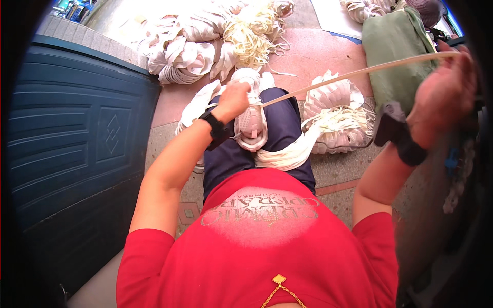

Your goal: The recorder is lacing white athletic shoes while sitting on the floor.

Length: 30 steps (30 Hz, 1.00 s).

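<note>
A pale pink shoe (251, 120) rests upside down on my lap, over dark blue trousers. My left hand (233, 100) grips the shoe near its toe end. A long cream strap (359, 72) runs taut from the shoe up to the right. My right hand (444, 97) is raised at the right edge, closed on the far end of that strap. Both wrists wear black bands. A bundle of cream straps (287, 154) drapes over my right thigh.
A dark blue panelled door (77, 133) lies to the left. Piles of white shoe pieces (179, 51) and cream straps (251, 38) cover the reddish floor ahead. Another white bundle (336, 115) sits at right, beside a green bag (395, 51).
</note>
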Each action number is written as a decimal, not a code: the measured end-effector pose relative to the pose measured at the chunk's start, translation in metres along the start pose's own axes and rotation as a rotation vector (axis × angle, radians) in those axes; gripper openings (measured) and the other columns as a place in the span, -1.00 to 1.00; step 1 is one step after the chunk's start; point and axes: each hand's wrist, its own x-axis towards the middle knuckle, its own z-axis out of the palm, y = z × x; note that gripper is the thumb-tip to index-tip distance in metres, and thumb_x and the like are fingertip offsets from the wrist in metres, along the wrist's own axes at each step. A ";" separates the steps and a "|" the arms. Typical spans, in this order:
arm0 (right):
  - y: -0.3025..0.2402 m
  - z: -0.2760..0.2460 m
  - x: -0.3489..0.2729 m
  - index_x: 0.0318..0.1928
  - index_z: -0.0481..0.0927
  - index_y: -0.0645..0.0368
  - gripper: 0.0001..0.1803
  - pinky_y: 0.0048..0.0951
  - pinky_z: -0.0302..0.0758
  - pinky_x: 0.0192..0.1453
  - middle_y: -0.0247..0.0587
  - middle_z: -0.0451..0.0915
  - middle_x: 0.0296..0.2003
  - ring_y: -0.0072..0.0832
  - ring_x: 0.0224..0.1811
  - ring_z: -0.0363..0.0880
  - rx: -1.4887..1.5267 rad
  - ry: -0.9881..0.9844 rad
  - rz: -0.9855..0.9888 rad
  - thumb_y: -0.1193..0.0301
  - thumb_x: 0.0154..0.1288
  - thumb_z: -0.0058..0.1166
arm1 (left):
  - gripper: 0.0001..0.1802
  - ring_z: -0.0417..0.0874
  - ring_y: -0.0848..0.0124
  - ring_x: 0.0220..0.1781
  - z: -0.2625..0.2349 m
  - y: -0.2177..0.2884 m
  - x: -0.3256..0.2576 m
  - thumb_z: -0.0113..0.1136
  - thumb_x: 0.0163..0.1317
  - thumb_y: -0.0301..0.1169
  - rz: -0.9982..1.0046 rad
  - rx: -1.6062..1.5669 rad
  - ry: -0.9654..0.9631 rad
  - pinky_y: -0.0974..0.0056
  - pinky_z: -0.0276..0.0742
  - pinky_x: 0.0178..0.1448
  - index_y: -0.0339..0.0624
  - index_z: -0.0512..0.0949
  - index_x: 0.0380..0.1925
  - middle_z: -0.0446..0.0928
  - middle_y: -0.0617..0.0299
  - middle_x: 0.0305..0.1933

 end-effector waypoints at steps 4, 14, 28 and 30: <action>0.005 0.029 -0.070 -0.29 0.43 0.22 -0.85 -0.44 0.50 -0.19 -0.17 0.52 -0.48 -0.45 -0.41 0.53 1.348 -0.394 0.978 0.44 0.29 -0.21 | -0.76 0.43 0.06 -0.18 0.002 -0.032 -0.035 0.02 -0.05 -0.56 -0.103 -0.165 -0.065 0.12 0.37 -0.10 -0.20 0.47 -0.30 0.47 -0.06 -0.35; -0.063 0.044 -0.230 -0.50 0.48 0.09 -0.83 -0.72 0.02 -0.70 -0.60 0.32 -0.68 -0.84 -0.71 0.11 0.820 -1.335 1.429 0.28 0.06 0.11 | -0.76 0.18 0.51 -0.82 -0.048 -0.023 -0.027 0.10 0.02 -0.27 -0.687 -0.830 -0.416 0.40 0.05 -0.71 -0.12 0.45 -0.72 0.23 0.40 -0.83; -0.109 0.072 -0.324 -0.49 0.49 0.22 -0.90 -0.27 0.46 -0.40 0.00 0.51 -0.55 -0.15 -0.45 0.54 0.234 -1.403 0.109 0.45 -0.04 -0.04 | -0.73 0.07 0.61 -0.82 -0.026 -0.035 -0.036 0.11 -0.05 -0.28 -0.726 -0.791 -0.351 0.45 -0.07 -0.74 -0.09 0.38 -0.82 0.19 0.43 -0.83; -0.111 0.073 -0.320 -0.54 0.46 0.23 -0.95 -0.29 0.46 -0.46 -0.01 0.50 -0.58 -0.17 -0.49 0.54 0.262 -1.381 -0.001 0.51 -0.07 -0.04 | -0.72 0.08 0.62 -0.82 -0.028 -0.033 -0.035 0.11 -0.04 -0.27 -0.746 -0.783 -0.351 0.45 -0.07 -0.73 -0.09 0.38 -0.81 0.18 0.43 -0.83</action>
